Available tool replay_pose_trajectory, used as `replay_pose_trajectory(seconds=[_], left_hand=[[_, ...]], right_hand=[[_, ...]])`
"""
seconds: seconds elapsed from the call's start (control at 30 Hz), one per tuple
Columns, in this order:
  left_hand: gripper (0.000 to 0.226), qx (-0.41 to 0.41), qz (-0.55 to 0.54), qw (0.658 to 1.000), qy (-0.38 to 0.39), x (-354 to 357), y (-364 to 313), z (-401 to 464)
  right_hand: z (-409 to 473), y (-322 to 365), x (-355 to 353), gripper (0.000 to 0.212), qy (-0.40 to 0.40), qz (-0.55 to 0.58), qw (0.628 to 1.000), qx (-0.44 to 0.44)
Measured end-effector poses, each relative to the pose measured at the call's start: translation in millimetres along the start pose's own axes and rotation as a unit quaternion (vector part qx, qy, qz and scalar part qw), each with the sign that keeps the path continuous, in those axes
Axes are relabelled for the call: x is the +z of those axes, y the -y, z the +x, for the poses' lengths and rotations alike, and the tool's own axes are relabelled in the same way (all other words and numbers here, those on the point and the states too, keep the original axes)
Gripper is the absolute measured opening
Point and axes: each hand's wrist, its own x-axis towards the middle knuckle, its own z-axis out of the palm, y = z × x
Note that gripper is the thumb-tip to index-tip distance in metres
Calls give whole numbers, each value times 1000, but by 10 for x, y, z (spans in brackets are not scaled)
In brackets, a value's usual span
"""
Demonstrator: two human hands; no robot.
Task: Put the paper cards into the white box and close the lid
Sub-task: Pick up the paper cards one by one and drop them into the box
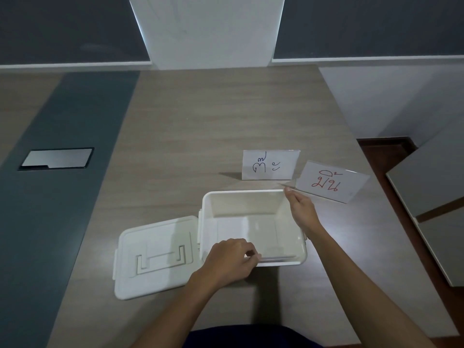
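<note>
A wood-grain desk (226, 116) stands against a dark wall with a white pillar. The open white plastic box (208, 222) sits on it, its flat white lid (153, 257) lying just left. Two white paper cards stand beyond: one blue-lettered (270, 165), one red-lettered (331, 182). The left hand (232, 259) pinches a card (278, 259) at the box's near rim. The right hand (301, 209) reaches over the box's right wall towards the red-lettered card, fingers loose, holding nothing.

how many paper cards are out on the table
2 clearly visible: the blue-lettered white paper card behind the white plastic box, and the red-lettered white paper card at its right. Another may lie inside, under the left hand.
</note>
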Motion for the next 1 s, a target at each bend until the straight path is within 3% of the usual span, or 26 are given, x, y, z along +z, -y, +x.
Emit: replay_pose_trajectory(seconds=[0.27, 0.4, 0.5, 0.7, 0.9, 1.0], left_hand=[[38, -9, 4, 999, -46, -95, 21, 34], [29, 10, -37, 973, -227, -262, 117, 114], [37, -45, -50, 945, -320, -361, 282, 181], [60, -252, -218, 914, -233, -252, 604, 154], [51, -265, -352, 873, -211, -161, 548, 161], [45, -262, -374, 860, -226, -172, 496, 186]], right_hand=[[-25, 22, -5, 47, 4, 2, 1000, -1], [-38, 43, -18, 47, 8, -5, 1000, -5], [-57, 59, -32, 42, -4, -27, 999, -25], [-7, 192, -38, 27, -27, -74, 994, -77], [396, 542, 56, 23, -99, -180, 963, -177], [652, 659, 118, 37, -82, -268, 934, -222]])
